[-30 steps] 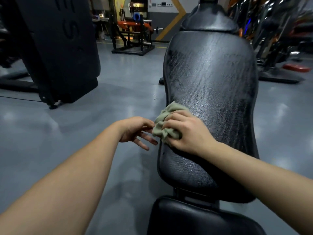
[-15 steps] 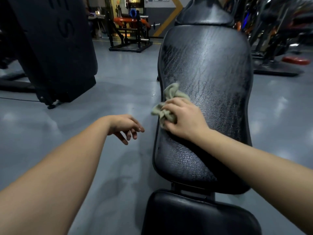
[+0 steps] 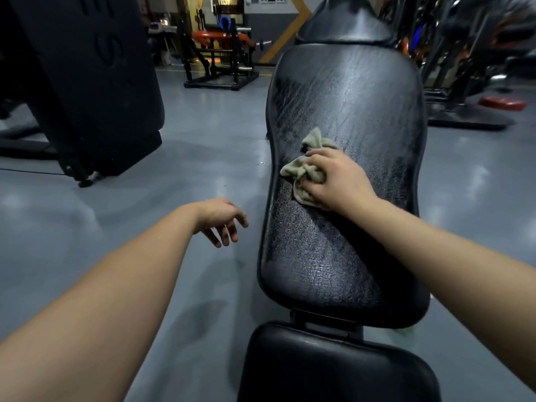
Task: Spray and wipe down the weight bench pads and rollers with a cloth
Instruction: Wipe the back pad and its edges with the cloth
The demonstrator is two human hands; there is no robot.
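The long black back pad (image 3: 362, 97) of the weight bench runs away from me, its surface wet and streaked. My right hand (image 3: 339, 181) grips a bunched olive-green cloth (image 3: 301, 172) and presses it on the middle of this pad, near its left side. My left hand (image 3: 220, 220) hangs in the air to the left of the pad, fingers loosely curled, holding nothing. The black seat pad (image 3: 333, 369) lies nearest to me at the bottom. Another black pad (image 3: 342, 24) sits at the far end. No spray bottle is in view.
A large black machine housing (image 3: 87, 76) stands on the grey floor (image 3: 203, 146) at the left. An orange-and-black machine (image 3: 220, 56) is at the back. More equipment (image 3: 470, 68) crowds the right, with a red pad (image 3: 501, 104) on the floor.
My right hand slid the cloth from the pad's left edge toward its middle and farther up. My left hand drew back from the cloth and its fingers curled loosely.
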